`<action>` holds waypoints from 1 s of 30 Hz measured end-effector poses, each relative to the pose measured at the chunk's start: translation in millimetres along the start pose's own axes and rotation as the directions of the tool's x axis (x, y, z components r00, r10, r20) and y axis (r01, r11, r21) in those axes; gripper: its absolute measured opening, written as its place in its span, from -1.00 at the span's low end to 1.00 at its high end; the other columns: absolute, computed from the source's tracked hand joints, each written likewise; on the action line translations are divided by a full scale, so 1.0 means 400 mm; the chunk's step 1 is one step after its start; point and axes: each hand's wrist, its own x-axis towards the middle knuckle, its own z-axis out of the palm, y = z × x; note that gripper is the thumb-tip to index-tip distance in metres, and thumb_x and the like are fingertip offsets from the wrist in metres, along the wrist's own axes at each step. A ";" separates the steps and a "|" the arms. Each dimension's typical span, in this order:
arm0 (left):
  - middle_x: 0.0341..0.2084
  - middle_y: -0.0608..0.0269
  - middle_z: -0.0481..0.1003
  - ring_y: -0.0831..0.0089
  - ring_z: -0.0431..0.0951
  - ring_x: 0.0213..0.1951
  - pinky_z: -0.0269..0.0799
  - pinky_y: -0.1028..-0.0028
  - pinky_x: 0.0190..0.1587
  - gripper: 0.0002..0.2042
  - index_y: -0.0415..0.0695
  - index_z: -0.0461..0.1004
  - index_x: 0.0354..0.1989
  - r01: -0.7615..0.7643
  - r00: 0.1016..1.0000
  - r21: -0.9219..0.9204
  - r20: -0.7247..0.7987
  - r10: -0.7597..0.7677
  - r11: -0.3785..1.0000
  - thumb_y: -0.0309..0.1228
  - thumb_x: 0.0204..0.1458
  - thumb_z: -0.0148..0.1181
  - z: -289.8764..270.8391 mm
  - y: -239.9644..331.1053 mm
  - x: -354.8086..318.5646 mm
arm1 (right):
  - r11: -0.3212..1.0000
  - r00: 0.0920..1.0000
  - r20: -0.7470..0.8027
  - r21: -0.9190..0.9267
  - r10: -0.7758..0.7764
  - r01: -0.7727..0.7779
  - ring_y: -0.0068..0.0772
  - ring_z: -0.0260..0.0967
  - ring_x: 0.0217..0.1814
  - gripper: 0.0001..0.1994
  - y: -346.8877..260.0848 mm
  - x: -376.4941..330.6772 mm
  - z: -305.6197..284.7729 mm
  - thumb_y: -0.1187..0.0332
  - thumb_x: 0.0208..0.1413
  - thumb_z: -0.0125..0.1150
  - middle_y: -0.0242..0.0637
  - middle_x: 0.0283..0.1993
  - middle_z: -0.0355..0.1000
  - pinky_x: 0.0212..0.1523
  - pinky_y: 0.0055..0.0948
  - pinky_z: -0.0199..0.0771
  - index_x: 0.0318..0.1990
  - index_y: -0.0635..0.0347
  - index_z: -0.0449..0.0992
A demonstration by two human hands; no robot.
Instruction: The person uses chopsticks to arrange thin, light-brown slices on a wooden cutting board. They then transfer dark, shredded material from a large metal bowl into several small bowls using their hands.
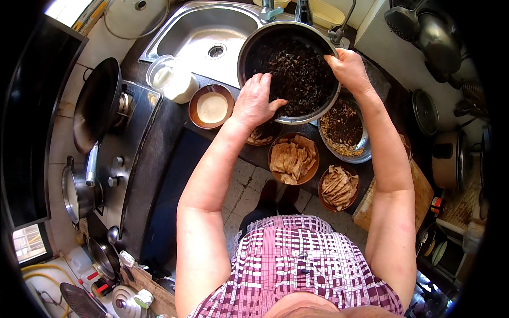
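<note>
1. Our right fingers (341, 58) grasp the right rim of the wide metal pot (253, 54), which sits between sink and worktop edge, its mouth seemingly tilted toward us.
2. Our left fingers (259, 85) spread over its near left rim, thumb inside the outline; we cannot tell whether they grasp the wall or only touch the dark crumbly mix (302, 74) within.
3. To handle it well, we judge, the right grip should bear the weight while the left steadies the near side. Any tilting should be slow, as the bowls below would catch stray crumbs.
4. Close by on the worktop (172, 114) we count one metal basin (364, 144), holding dark crumbs and yellowish bits, and two bowls of folded beige strips (293, 159) (339, 186) in plain view. One more bowl is partly hidden by the left forearm.
5. Left of these: one brown bowl (193, 109) of creamy liquid and one clear jar (183, 87) of something white.
6. Farther out: one sink (183, 32), one wok (95, 108), one saucepan (70, 193) and one wooden board (419, 199) beside the right arm.
</note>
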 end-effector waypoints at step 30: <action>-0.14 0.06 0.43 0.06 0.45 -0.09 0.41 0.22 0.02 -0.70 -0.20 0.44 -0.17 -0.006 0.938 -0.114 -0.344 -0.034 0.993 -0.60 -0.14 0.23 0.077 -0.058 -0.223 | 0.987 0.989 -0.049 0.086 0.138 -0.133 -0.05 0.48 -0.43 -0.74 0.074 -0.060 -0.004 0.25 0.11 0.18 0.07 -0.48 0.47 -0.32 -0.26 0.42 -0.32 0.32 0.57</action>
